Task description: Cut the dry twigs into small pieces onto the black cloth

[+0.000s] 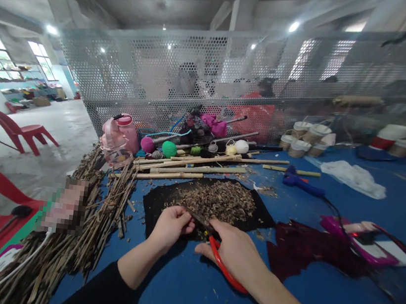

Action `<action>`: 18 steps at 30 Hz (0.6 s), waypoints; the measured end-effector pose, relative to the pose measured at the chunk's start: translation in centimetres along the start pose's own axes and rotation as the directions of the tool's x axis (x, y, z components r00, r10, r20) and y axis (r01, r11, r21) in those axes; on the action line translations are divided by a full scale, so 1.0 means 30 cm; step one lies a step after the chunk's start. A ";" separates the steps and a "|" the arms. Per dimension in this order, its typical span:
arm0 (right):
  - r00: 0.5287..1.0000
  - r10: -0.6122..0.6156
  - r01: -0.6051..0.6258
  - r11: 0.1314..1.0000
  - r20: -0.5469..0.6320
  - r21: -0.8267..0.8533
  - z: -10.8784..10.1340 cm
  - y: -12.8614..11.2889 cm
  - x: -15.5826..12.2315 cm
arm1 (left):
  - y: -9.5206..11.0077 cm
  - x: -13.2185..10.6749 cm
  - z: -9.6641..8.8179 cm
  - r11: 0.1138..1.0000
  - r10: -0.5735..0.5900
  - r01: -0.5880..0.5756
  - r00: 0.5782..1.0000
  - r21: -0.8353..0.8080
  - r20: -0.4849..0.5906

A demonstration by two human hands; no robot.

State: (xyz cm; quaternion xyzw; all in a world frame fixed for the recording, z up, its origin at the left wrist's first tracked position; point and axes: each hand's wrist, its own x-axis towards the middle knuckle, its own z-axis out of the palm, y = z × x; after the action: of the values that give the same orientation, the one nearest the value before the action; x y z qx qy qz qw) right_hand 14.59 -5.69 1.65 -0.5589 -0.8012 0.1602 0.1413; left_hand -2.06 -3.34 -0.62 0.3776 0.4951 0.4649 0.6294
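Observation:
My right hand [237, 251] is wrapped round a pair of red-handled shears [219, 261], their dark blades pointing up and left. Close to the blade tips, my left hand [171, 226] has its fingers pinched together; whatever is between them is too small to make out. Both hands are over the near edge of a black cloth [153, 200]. On that cloth lies a pile of short brown cut pieces [221, 199]. Left of my left hand, a big heap of thin dry twigs [94, 227] runs along the table's edge.
Bamboo sticks [181, 175] and yarn balls [169, 149] lie behind the cloth, beside a pink jug [114, 143]. To the right are a blue glue gun [301, 182], dark red cloth [309, 251] and a corded purple item [359, 242]. A perforated metal screen [138, 73] stands behind.

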 end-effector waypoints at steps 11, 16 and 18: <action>0.997 0.043 -0.035 0.991 0.067 -0.127 0.003 -0.016 -0.003 | -0.026 0.015 -0.012 0.984 0.029 -0.021 0.999 0.178 -0.046; 0.998 0.051 -0.046 0.994 0.045 -0.097 0.020 -0.023 -0.006 | -0.024 0.013 -0.007 0.984 0.029 -0.017 0.998 0.180 -0.064; 0.999 0.039 -0.038 0.995 0.010 -0.092 0.022 -0.031 -0.006 | -0.019 0.009 -0.002 0.982 0.041 -0.033 0.998 0.186 -0.040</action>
State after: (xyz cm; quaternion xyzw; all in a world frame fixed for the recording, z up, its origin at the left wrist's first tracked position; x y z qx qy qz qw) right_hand 13.58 -6.23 1.43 -0.5794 -0.7975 0.1291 0.1075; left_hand -1.97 -3.24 -1.24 0.4333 0.5429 0.4366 0.5717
